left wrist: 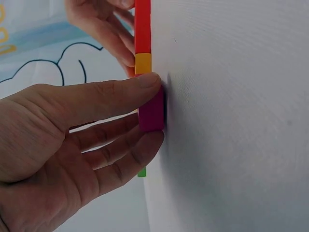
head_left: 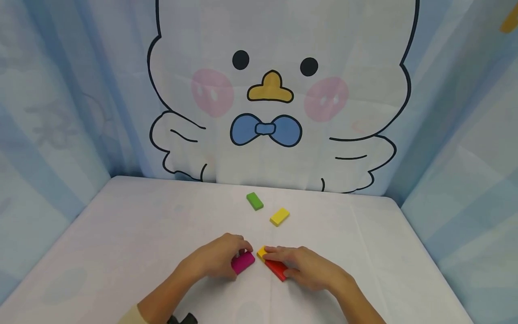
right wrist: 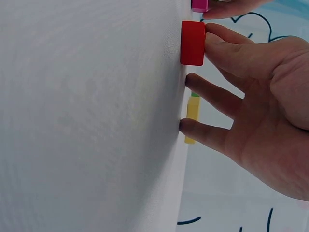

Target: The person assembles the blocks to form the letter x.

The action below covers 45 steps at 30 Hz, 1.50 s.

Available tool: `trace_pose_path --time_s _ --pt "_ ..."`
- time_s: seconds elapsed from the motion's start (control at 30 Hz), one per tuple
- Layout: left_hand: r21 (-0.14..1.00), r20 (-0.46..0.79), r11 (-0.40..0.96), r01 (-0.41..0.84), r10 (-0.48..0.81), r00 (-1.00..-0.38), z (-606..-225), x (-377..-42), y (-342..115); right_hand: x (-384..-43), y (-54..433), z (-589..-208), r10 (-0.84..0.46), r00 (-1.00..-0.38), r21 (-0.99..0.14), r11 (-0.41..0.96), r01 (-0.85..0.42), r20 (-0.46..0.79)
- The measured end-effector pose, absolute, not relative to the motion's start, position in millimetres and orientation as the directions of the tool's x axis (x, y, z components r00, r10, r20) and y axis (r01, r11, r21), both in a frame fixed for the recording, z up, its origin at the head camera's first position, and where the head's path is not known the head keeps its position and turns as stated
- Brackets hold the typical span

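Note:
My left hand [head_left: 218,255] pinches a magenta block [head_left: 244,263] between thumb and fingers, low over the white table. In the left wrist view the magenta block [left wrist: 151,115] shows its end between thumb and fingertips. Just to the right, my right hand [head_left: 309,265] holds a red block [head_left: 277,270], thumb along its near side. An orange-yellow block [head_left: 261,253] sits against the red block's far end, under the right fingertips. Seen from the right wrist, the thumb lies on the red block [right wrist: 192,43] and two other fingers touch the tabletop.
Farther back on the table [head_left: 344,234] lie a yellow block [head_left: 279,217] and a green block [head_left: 255,201]. A curtain with a cartoon bird [head_left: 267,162] hangs behind the table. Something dark [head_left: 188,319] shows at the bottom edge, near the left sleeve.

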<state>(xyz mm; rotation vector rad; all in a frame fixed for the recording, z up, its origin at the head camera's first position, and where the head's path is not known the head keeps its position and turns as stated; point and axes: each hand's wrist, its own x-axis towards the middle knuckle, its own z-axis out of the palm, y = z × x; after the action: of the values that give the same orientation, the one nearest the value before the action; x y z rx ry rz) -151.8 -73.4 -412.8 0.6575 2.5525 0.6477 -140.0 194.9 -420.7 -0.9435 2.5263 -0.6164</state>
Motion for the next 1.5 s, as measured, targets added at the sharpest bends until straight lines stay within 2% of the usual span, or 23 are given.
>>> trace_pose_path --time_s 0.3,0.63,1.03,1.5 --pt "0.517 -0.282 0.773 0.369 0.560 -0.779 -411.2 -154.6 -75.7 -140.5 196.1 -418.7 -0.679 -0.709 -0.512 0.685 -0.518 -0.191" --pt "0.585 -0.267 0.731 0.351 0.582 -0.768 -410.0 -156.0 -79.5 -141.3 195.4 -417.5 -0.675 -0.709 -0.534 0.684 -0.496 -0.205" --pt "0.614 -0.229 0.693 0.377 0.614 -0.755 -412.8 -155.3 -77.1 -139.9 196.5 -417.6 -0.686 -0.706 -0.537 0.668 -0.515 -0.176" --pt "0.607 -0.238 0.694 0.387 0.624 -0.745 -416.6 -153.5 -70.3 -138.5 195.2 -418.1 -0.680 -0.709 -0.547 0.671 -0.500 -0.186"
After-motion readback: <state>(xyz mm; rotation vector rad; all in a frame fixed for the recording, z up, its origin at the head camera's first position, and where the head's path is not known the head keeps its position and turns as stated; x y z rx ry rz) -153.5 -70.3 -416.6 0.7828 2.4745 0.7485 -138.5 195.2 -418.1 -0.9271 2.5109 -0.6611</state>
